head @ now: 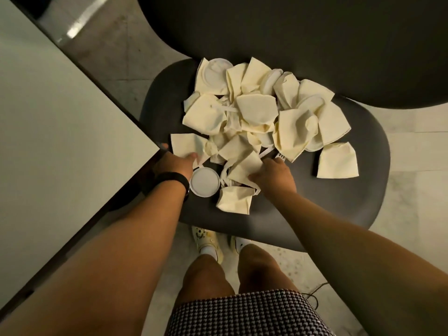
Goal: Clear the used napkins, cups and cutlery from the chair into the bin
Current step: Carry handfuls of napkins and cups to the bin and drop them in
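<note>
A heap of cream napkins [257,112] covers the dark chair seat [339,202], with white cups or lids [269,80] and a white plastic fork [278,155] mixed in. A white cup [204,182] stands upright at the near edge. My left hand [173,163] reaches onto a flat napkin [186,145] at the heap's left; its fingers are partly hidden. My right hand [274,174] grips a bunch of napkins [242,166] near the fork. One folded napkin [338,161] lies apart at the right, another [234,200] at the front.
A pale table [53,132] with a dark edge runs along the left, its corner close to my left hand. The dark chair back [291,32] rises behind the heap. Pale tiled floor [417,154] surrounds the chair. No bin is in view.
</note>
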`<state>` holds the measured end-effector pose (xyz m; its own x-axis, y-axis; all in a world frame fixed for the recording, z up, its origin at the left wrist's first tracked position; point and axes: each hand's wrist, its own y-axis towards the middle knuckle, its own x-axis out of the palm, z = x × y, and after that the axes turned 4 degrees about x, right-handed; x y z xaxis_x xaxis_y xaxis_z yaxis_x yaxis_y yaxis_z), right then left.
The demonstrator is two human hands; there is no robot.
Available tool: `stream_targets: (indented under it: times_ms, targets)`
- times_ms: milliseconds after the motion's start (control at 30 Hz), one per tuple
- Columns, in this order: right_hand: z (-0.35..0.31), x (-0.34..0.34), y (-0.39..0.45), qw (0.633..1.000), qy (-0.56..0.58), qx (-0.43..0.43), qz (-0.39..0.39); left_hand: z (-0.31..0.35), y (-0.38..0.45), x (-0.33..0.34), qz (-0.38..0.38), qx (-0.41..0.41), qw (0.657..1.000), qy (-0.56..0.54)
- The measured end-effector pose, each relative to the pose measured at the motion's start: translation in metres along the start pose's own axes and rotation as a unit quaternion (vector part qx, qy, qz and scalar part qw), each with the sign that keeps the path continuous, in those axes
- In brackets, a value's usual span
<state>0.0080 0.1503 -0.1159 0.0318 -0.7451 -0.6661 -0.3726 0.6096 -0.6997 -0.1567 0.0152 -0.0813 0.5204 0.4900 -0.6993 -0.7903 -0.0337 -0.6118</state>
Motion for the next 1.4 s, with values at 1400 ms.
stream_targets:
  times_ms: [1400]
  targets:
    - [-0.179, -0.038, -0.310, 0.919, 0.256, -0.279, -0.104, -0.160, -0.234, -0.253, 0.142, 0.007, 0.903, -0.406]
